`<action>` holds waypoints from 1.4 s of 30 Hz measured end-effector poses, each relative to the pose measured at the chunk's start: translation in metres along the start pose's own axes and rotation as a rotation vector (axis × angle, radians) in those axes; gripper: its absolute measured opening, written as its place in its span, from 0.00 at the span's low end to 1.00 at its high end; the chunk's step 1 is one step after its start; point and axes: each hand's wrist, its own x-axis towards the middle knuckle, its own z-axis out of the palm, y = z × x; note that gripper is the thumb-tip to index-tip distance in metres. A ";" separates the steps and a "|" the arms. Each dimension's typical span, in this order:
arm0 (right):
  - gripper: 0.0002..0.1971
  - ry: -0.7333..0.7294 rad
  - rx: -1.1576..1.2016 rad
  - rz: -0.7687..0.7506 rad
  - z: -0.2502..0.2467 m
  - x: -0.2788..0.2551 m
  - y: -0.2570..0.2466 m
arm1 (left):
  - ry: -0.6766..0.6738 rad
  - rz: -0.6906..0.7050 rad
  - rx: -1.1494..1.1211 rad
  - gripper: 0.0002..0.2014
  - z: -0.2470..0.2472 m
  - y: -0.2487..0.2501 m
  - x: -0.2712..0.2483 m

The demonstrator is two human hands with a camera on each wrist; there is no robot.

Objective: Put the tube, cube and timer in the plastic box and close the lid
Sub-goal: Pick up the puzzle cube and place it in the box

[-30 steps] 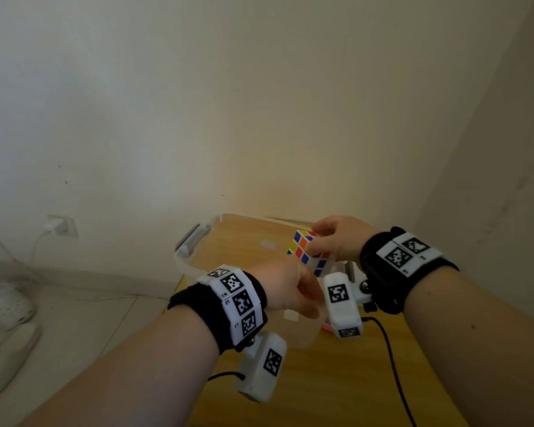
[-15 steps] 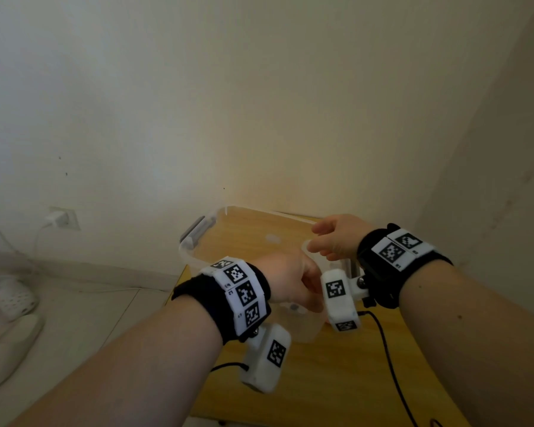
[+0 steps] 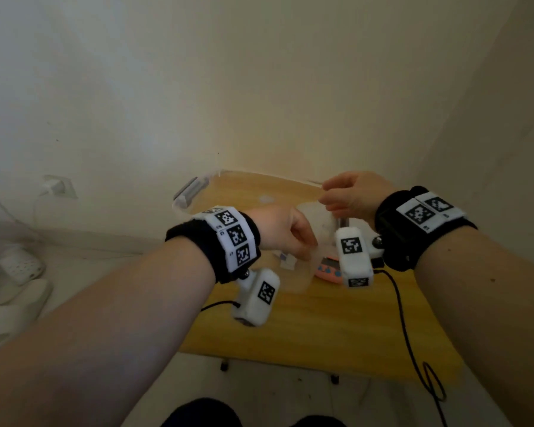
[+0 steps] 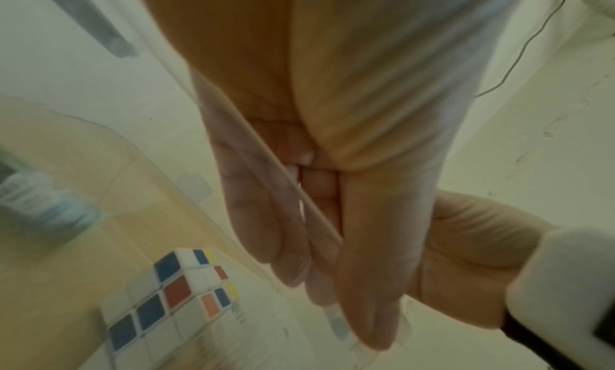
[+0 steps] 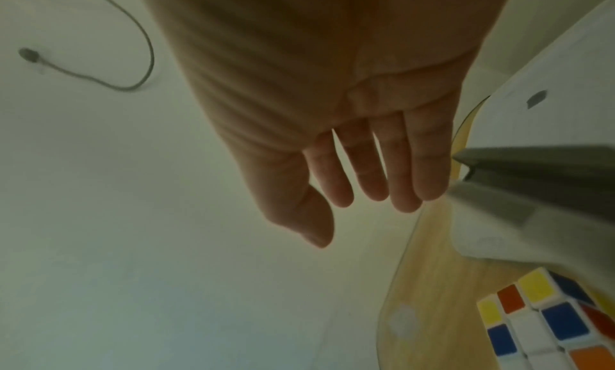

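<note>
The clear plastic box (image 3: pixel 203 184) stands open on the wooden table. My left hand (image 3: pixel 290 235) grips its near wall, thumb outside and fingers (image 4: pixel 263 218) inside. The colourful cube (image 4: pixel 166 297) lies on the box floor, also seen in the right wrist view as the cube (image 5: pixel 549 323). My right hand (image 3: pixel 346 195) hovers over the box's right side, empty, with its fingers (image 5: pixel 372 170) straight. The pink timer (image 3: pixel 327 269) lies low by the box's near right corner, half hidden by the wrist camera; whether it is inside the box I cannot tell. A blurred white-and-blue shape (image 4: pixel 36 199) may be the tube.
The wooden table (image 3: pixel 321 328) stands in a room corner, walls close behind and to the right. A grey latch (image 3: pixel 188 192) sits on the box's left end. A black cable (image 3: pixel 404 328) trails over the table's near right. Slippers (image 3: pixel 19 272) lie on the floor to the left.
A second ago my right hand held the cube over the box. Now the cube lies in the box and the right hand is empty. The left hand kept its grip.
</note>
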 end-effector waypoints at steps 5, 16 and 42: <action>0.09 0.088 0.075 0.022 -0.027 -0.007 0.024 | 0.043 -0.023 -0.037 0.12 -0.001 0.000 -0.002; 0.28 0.060 -0.264 0.148 -0.010 -0.008 0.101 | 0.058 -0.067 -0.104 0.10 0.003 0.000 0.001; 0.31 -0.005 -0.590 0.182 0.033 0.009 0.135 | 0.049 -0.063 -0.083 0.12 0.001 -0.002 0.005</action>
